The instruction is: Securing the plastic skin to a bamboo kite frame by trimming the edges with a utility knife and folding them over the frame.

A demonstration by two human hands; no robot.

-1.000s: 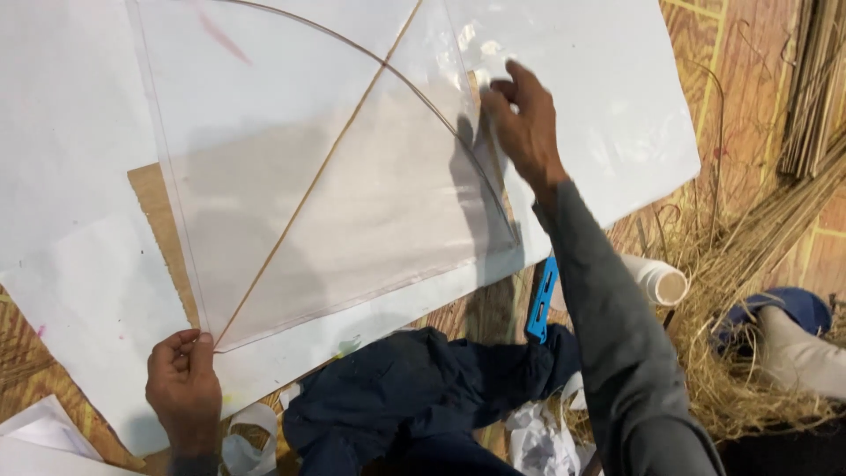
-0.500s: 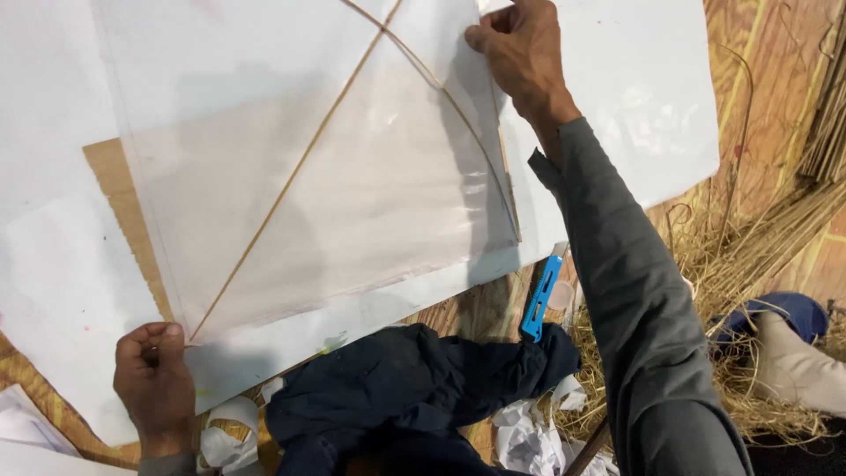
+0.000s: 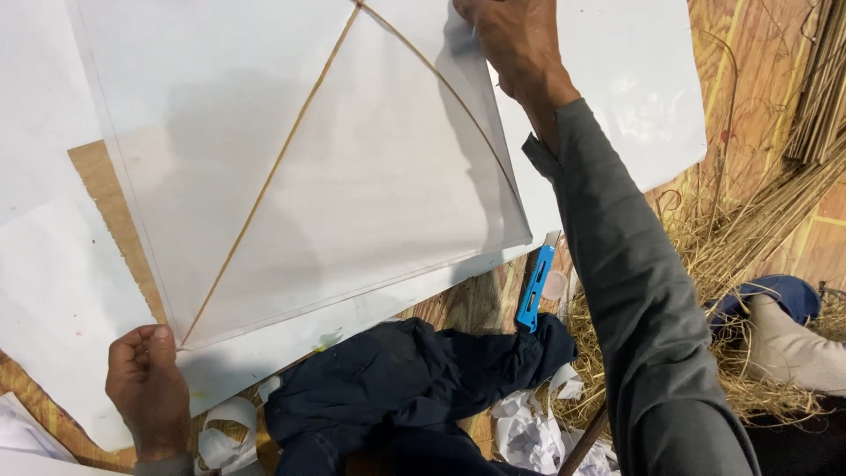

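We see a big thin kite (image 3: 352, 185) lying flat on white paper sheets (image 3: 53, 291), which cover a wooden floor (image 3: 467, 304). The kite is see-through white, and it has two thin sticks. One stick (image 3: 264, 181) runs straight from the bottom corner to the top. The other stick (image 3: 449, 88) bends like a bow across the top.

Our left hand (image 3: 145, 388) is curled shut and pinches the bottom corner of the kite, just where the straight stick ends. We think this keeps the corner from sliding. Our right hand (image 3: 511, 40) is far up at the other side, and it grips the kite's top edge near the bent stick. Its fingers are closed on the edge. With one hand at each end, the kite stays stretched and smooth, we think.

We count two hands, two sticks and one kite. There is one blue cutter (image 3: 535, 286) on the floor just beside the kite's right corner, close to our right arm, so it looks easy to reach. One dark blue cloth (image 3: 397, 379) lies bunched up below the kite. Small white paper scraps (image 3: 529, 432) sit near it. A heap of dry straw (image 3: 731, 256) lies off to the right, well away from the kite
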